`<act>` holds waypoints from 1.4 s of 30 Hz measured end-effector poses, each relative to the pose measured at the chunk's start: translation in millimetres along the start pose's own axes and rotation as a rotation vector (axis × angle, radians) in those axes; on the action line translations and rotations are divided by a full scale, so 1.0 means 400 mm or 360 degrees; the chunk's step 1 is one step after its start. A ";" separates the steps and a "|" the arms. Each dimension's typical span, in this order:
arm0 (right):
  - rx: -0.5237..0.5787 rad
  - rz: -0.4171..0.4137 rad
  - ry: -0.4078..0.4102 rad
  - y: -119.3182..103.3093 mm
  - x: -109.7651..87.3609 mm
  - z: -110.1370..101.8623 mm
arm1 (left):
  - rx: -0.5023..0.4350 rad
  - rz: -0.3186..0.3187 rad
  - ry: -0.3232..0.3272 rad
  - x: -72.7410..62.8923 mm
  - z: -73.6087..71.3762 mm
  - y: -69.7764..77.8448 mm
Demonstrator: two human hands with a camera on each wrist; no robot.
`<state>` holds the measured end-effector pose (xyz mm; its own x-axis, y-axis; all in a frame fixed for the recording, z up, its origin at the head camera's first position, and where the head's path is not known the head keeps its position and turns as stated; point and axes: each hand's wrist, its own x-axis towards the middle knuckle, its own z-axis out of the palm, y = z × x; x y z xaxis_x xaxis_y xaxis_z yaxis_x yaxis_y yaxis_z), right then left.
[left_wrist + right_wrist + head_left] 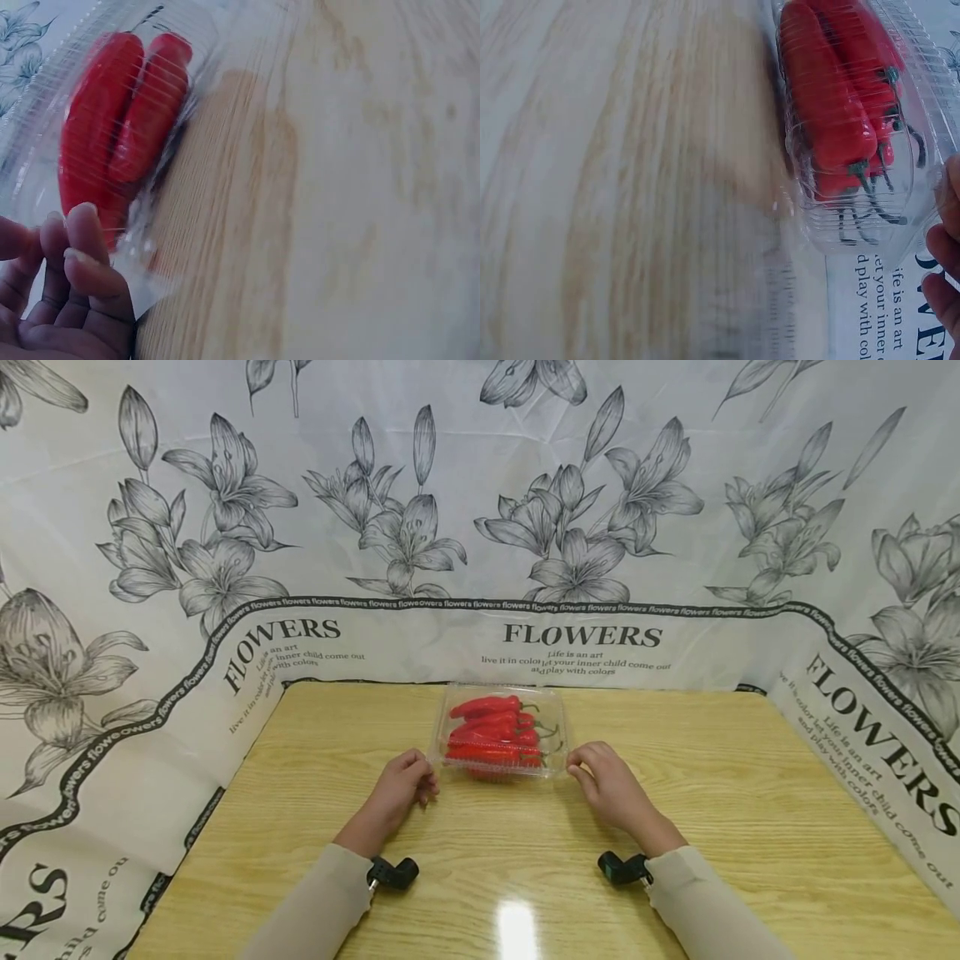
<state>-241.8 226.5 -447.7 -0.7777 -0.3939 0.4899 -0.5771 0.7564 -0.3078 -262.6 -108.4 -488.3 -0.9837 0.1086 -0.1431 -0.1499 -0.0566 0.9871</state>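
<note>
A clear plastic clamshell box (555, 718) stands near the back edge of the table, its ridged front wall toward me. Inside lie several red peppers (487, 727) with green stems pointing right. At the box's front left corner, my left hand (405, 785) pinches the rim between thumb and forefinger; the other fingers curl loosely below, as the left wrist view shows. On the opposite side, my right hand (611, 785) pinches the rim at the front right corner. Only some right fingers (946, 247) show in the right wrist view. Whether the box's base touches the table is hard to tell.
The light wood table (480, 852) has a bright glare spot near its front. White cloth with flower drawings and lettering (583, 635) hangs behind and along both sides. A black wrist device (395, 872) sits at each cuff.
</note>
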 end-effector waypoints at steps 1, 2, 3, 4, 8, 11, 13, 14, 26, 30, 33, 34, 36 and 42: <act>0.0003 -0.0006 0.0004 -0.001 0.001 -0.001 | 0.0008 -0.0010 -0.0014 0.000 0.000 0.001; 0.0007 -0.0013 0.0003 -0.003 0.002 -0.001 | 0.0014 -0.0019 -0.0032 0.000 0.001 0.002; 0.0011 -0.0019 0.0000 -0.004 0.003 -0.002 | 0.0022 -0.0027 -0.0051 -0.001 0.001 0.004; 0.0015 -0.0020 -0.0009 -0.005 0.004 -0.002 | 0.0021 -0.0033 -0.0072 -0.002 0.002 0.006; 0.0025 -0.0019 -0.0048 -0.008 0.004 -0.002 | -0.0008 -0.0033 -0.0125 -0.008 0.008 0.011; 0.0019 -0.0016 -0.0044 -0.008 0.002 0.000 | -0.0047 -0.0023 -0.0130 -0.009 0.014 0.007; 0.0013 -0.0021 -0.0028 -0.008 0.000 0.000 | -0.0080 -0.0016 -0.0123 -0.006 0.018 0.002; 0.0013 -0.0024 -0.0022 -0.008 0.000 0.001 | -0.0091 -0.0014 -0.0114 -0.003 0.019 -0.002; 0.0047 -0.0009 -0.0082 -0.009 0.002 -0.001 | -0.0255 -0.0015 -0.0101 0.007 0.022 -0.020; 0.0052 -0.0022 -0.0092 -0.010 0.002 -0.001 | -0.0352 -0.0030 -0.0056 0.008 0.029 -0.020; 0.0050 -0.0033 -0.0085 -0.011 0.003 -0.002 | -0.0440 -0.0042 -0.0017 0.007 0.039 -0.018; 0.0049 -0.0036 -0.0081 -0.011 0.003 -0.002 | -0.0476 -0.0047 -0.0001 0.006 0.044 -0.016; 0.0047 -0.0046 -0.0073 -0.010 0.003 0.000 | -0.0543 -0.0062 0.0034 0.004 0.054 -0.014; 0.0037 -0.0073 -0.0020 -0.007 0.001 0.012 | -0.0648 -0.0025 0.0167 0.004 0.090 -0.010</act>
<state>-241.6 221.8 -450.4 -0.7534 -0.4346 0.4934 -0.6177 0.7252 -0.3044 -260.1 -72.2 -490.0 -0.9826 0.0120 -0.1852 -0.1710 -0.4457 0.8787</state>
